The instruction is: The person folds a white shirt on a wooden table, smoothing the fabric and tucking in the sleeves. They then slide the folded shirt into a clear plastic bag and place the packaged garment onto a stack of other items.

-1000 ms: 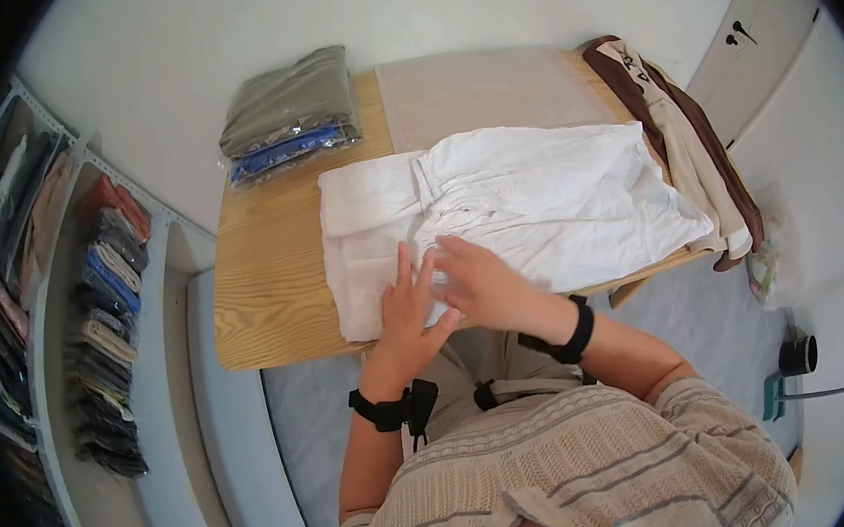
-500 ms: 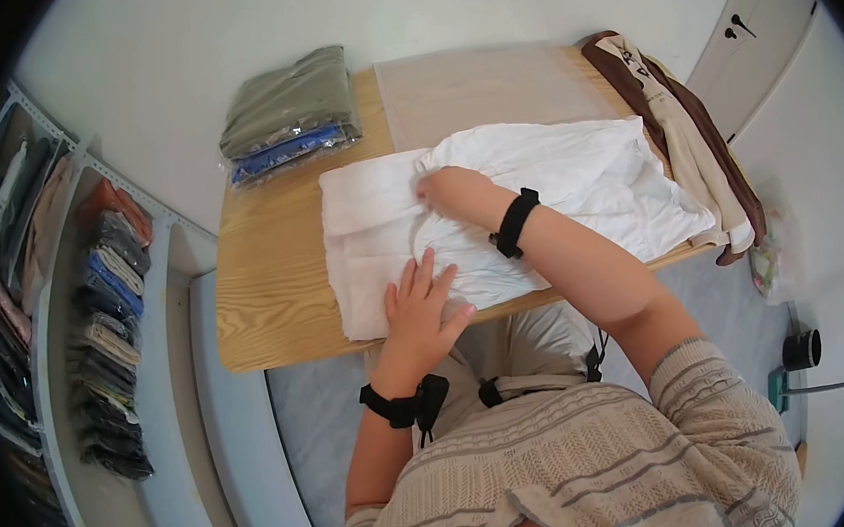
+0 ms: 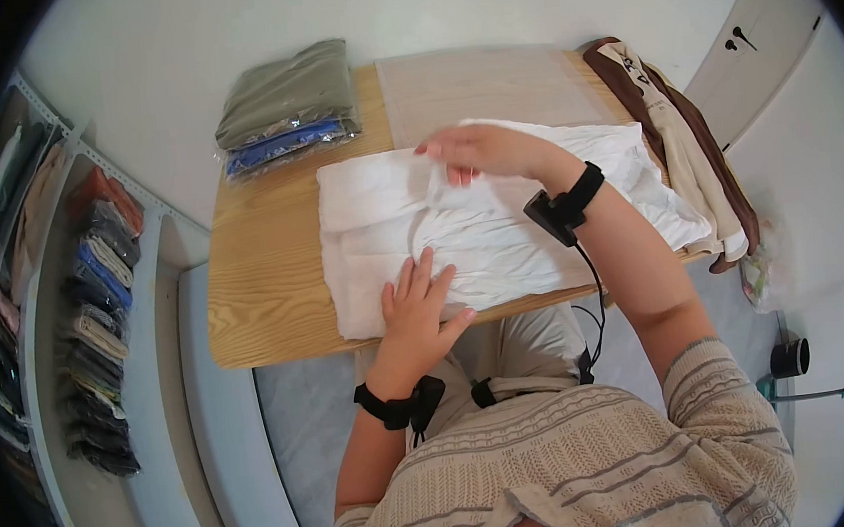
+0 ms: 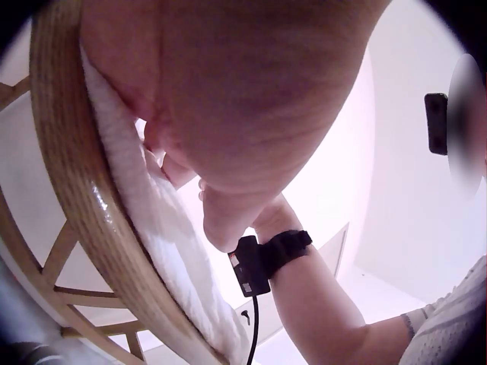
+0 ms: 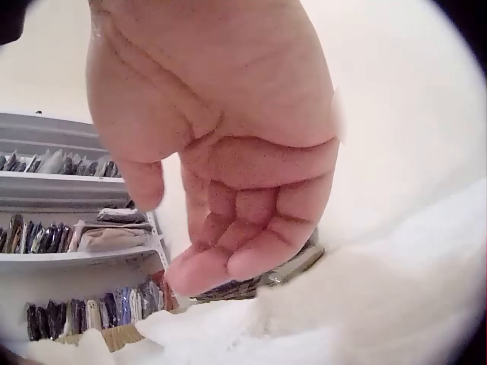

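Observation:
A white garment (image 3: 532, 259) lies spread along the front of the wooden table, its left part folded into a flat, smooth panel and its middle gathered in wrinkles. My left hand (image 3: 416, 314) rests on the near edge of that left part, fingers spread. Over the garment's far edge is my right hand (image 3: 488, 152), its palm turned down toward the cloth. In the right wrist view, the fingers (image 5: 262, 205) of this hand hang loosely curled, with nothing in the palm and white cloth below.
Bagged folded clothes (image 3: 288, 105), olive over blue, sit at the table's back left. A translucent sheet (image 3: 487, 87) lies at the back. A brown and cream garment (image 3: 677, 136) hangs over the right end. Shelves of folded clothes (image 3: 107, 331) line the left wall.
My right hand has moved from beside the left hand across to the garment's far edge, then lifted and turned. The left hand has flattened onto the near cloth and stays there.

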A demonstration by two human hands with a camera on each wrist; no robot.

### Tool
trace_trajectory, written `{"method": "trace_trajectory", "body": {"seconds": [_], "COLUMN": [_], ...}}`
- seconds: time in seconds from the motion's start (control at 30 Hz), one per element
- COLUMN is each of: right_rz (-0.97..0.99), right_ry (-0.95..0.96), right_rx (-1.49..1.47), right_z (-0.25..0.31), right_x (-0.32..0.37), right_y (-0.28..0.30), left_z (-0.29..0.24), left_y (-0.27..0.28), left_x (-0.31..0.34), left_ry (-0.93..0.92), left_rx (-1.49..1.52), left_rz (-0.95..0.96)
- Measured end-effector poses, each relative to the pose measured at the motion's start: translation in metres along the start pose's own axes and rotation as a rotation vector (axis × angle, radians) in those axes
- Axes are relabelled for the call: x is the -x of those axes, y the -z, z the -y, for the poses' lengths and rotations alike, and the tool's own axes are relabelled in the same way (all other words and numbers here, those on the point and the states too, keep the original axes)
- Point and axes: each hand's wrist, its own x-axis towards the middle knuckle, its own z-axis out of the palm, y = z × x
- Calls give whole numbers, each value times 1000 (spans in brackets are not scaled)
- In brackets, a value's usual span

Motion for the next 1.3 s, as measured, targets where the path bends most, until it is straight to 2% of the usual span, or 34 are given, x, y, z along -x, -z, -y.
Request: {"method": "trace_trajectory", "body": {"seconds": [0.03, 0.1, 0.13, 0.17, 0.23, 0.27, 0.3, 0.37, 0.4, 0.43, 0.5, 0.57, 0.63, 0.67, 0.73, 0.77, 0.83, 0.87, 0.93, 1.0, 1.03, 1.07, 1.1, 1.13, 1.17, 1.2, 1.27, 1.3], "right_rz": [-1, -97, -218, -215, -218, -135, -141, -284, -125, -124, 229, 202, 103, 101, -226, -225, -81, -85, 137, 155, 172, 165, 41, -82, -82, -124, -164, -125], "right_ry": [1, -107, -48, -47, 302, 348, 347, 464, 246, 249, 144, 157, 241, 241, 307, 302, 183, 182, -67, -75, -83, -84, -60, -33, -31, -57, -83, -135], "right_rx": [0, 182, 310, 306, 476, 599, 599, 780, 858, 854, 862, 816, 545, 546, 715, 714, 764, 764, 884, 853, 823, 820, 876, 932, 931, 891, 842, 818], "right_z": [0, 1, -15, -31, -40, -43, -46, -58, -51, -43, -32, -46, -47, -48, -30, -35, -42, -45, -39, -48, -48, -47, -39, -31, -24, -18, -20, -27], "right_x": [2, 3, -3, -6, -2, -3, -4, -5, -2, 1, 5, 0, -2, 0, 9, 8, 5, 7, 16, 12, 12, 16, 23, 31, 40, 51, 67, 71], "right_y": [-3, -7, -11, -18, -34, -39, -50, -77, -79, -81, -82, -81, -73, -72, -71, -73, -81, -83, -91, -91, -90, -90, -91, -92, -92, -94, -106, -114], "left_z": [0, 0, 0, 0, 0, 0, 0, -1, -1, -2, -2, -1, 0, 1, 1, 1, -2, -2, 2, 12, 24, 36, 47, 58, 67, 68, 66, 74], "left_y": [0, 1, 1, 2, 1, 1, 1, 0, 1, 2, 3, 1, 0, 0, 1, 1, 2, 3, 5, 6, 6, 10, 16, 24, 30, 41, 66, 69], "left_x": [0, 0, 1, 1, 1, 0, 0, -1, -1, -1, 0, 1, 1, 1, 0, 1, 2, 1, 1, 4, 5, 6, 6, 6, 7, 5, -3, -8], "left_ry": [1, 9, 9, 7, 6, 1, -4, 12, 13, 18, 32, 17, 15, 11, 8, 6, 11, 15, 5, -2, 8, 14, 10, 83, 161, 165, 445, 443], "left_rx": [-5, -11, 1, 11, 3, -3, -5, -17, -18, -11, -6, -5, -9, -11, -4, 1, 8, 10, 26, 44, 141, 234, 230, 92, -46, -49, -77, -83], "left_rz": [5, 6, 7, 10, 10, 9, 11, 21, 22, 30, 32, 21, 26, 27, 20, 12, 22, 24, 22, 21, -88, -196, -192, -300, -406, -403, -256, -255]}}
